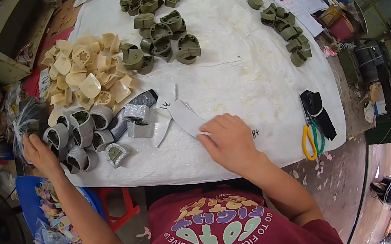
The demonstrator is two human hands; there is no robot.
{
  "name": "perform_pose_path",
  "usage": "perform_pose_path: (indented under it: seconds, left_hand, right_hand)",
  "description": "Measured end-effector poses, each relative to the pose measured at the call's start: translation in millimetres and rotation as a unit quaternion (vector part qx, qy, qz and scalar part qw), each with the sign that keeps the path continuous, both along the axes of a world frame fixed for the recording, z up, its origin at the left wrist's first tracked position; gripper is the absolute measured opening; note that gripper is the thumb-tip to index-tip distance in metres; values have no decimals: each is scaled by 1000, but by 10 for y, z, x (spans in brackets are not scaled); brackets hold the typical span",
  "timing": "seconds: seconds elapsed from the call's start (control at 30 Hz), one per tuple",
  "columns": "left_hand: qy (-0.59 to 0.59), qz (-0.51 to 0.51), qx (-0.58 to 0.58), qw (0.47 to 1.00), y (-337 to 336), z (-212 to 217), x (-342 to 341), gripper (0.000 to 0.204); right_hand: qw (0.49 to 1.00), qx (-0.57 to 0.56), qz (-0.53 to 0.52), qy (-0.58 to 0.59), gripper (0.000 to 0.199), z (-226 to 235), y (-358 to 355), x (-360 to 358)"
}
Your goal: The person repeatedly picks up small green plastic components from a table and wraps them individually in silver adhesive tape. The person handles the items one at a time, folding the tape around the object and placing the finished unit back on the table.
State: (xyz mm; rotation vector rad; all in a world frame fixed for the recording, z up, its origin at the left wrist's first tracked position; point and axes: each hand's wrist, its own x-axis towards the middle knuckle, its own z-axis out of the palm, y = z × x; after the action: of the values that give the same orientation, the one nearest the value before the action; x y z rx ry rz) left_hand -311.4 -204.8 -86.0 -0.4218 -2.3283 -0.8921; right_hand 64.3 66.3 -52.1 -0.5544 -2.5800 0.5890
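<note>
At the table's left edge my left hand (42, 157) is closed, its fingers pinched at a tuft of clear plastic strips (25, 122). My right hand (230, 142) lies over the white sheet (251, 81), fingers loosely stretched and thumb apart. Its fingertips are near the end of a curved pale strip (185, 116); no held thing shows. Between the hands sit several green rings wrapped in silvery grey material (73, 134), and one such wrapped piece (117, 154) stands apart in front. A dark flat strip (132, 113) lies partly under them.
Cream plastic parts (85, 65) are heaped behind the wrapped rings. Dark green parts (160, 37) stand farther back, with a row of more green parts (286, 29) at right. Yellow-and-green-handled scissors (308, 140) lie at the right edge. A blue tub (30, 199) of scraps stands lower left.
</note>
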Motion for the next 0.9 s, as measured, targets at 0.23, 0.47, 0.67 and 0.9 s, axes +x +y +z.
perform_pose_path:
  seconds: [0.23, 0.47, 0.67, 0.9]
  left_hand:
    - [87, -127, 102, 983, 668, 759, 1086, 40]
    - [-77, -433, 134, 888, 1321, 654, 2056, 28]
    - [-288, -483, 81, 823, 1673, 318, 2556, 11]
    - [-520, -465, 139, 703, 1851, 225, 2639, 16]
  right_hand:
    - [985, 45, 30, -163, 13, -91, 82, -266]
    - [966, -245, 16, -77, 19, 27, 410, -25]
    - [862, -503, -46, -54, 16, 65, 505, 83]
    - [776, -630, -34, -1, 14, 95, 502, 82]
